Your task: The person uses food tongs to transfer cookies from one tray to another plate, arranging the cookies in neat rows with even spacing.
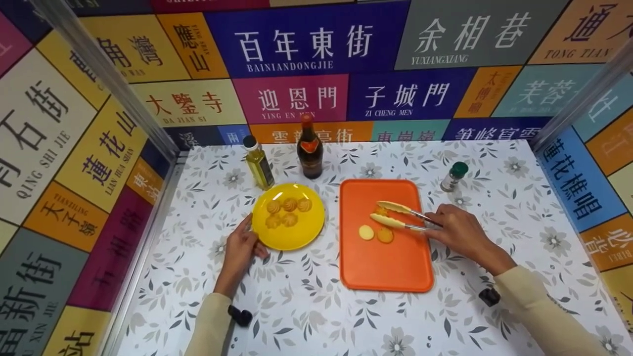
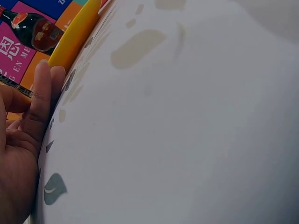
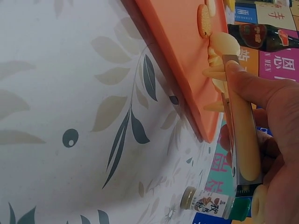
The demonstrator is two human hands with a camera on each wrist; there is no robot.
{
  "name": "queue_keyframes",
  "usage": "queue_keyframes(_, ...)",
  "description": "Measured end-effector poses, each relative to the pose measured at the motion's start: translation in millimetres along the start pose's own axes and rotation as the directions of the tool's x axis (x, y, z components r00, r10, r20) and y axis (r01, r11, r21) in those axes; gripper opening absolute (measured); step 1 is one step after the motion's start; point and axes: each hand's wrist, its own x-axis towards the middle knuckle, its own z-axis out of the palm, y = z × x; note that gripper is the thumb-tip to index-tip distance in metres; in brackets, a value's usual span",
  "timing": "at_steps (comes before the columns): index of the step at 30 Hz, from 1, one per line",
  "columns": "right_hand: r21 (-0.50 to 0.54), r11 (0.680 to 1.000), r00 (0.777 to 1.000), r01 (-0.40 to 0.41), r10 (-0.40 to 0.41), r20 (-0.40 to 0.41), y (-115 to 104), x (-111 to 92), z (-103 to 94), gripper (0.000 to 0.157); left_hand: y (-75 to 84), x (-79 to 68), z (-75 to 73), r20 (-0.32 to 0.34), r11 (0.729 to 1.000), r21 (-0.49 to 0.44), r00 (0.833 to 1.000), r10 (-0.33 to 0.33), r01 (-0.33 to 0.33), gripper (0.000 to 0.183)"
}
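My right hand (image 1: 457,230) grips a pair of tongs (image 1: 405,225) with pale yellow tips and metal arms. Spread a little apart, the tips lie over the orange tray (image 1: 385,269), on either side of a small golden biscuit (image 1: 383,211) they partly hide. Just below them on the tray are a pale round biscuit (image 1: 366,232) and a browner round one (image 1: 385,235). My left hand (image 1: 241,243) rests at the left rim of a yellow plate (image 1: 301,235), its fairly straight fingers (image 2: 42,88) touching the edge. Several swirled cookies (image 1: 289,204) lie on that plate.
Behind the plate stand an oil bottle (image 1: 259,165) with a black cap and a dark bottle (image 1: 310,155) with a red top. A green-capped seasoning jar (image 1: 454,177) is beyond the tray's right corner. Printed panels (image 1: 296,96) wall in the flower-patterned table (image 1: 306,306).
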Motion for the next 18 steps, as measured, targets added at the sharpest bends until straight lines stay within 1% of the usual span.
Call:
queue_keyframes(5,-0.013,1.0,1.0,-0.015,0.015,0.017,1.7,-3.4,-1.4,0.047,-0.4,-0.9,1.6,0.007,1.0,-0.004,1.0,-0.008,0.009,0.064)
queue_keyframes(9,-0.016,1.0,0.999,-0.026,0.027,0.024,2.5,-2.5,-2.8,0.05,-1.5,-2.0,1.6,0.015,1.0,-0.005,0.999,0.029,-0.029,0.064)
queue_keyframes(12,-0.008,1.0,1.0,-0.02,0.02,0.014,3.4,-1.4,-2.9,0.05,-1.7,-1.8,1.8,0.011,0.998,-0.001,0.998,0.063,-0.063,0.062)
queue_keyframes(16,0.002,1.0,1.0,-0.012,0.012,-0.002,4.3,-2.4,-0.4,0.047,-1.3,-1.8,1.2,0.009,0.999,-0.001,0.999,0.053,-0.053,0.062)
queue_keyframes(18,0.01,1.0,1.0,-0.009,0.009,-0.002,4.2,-3.2,1.9,0.047,-1.5,-2.6,0.1,0.001,0.999,0.001,0.999,0.033,-0.033,0.062)
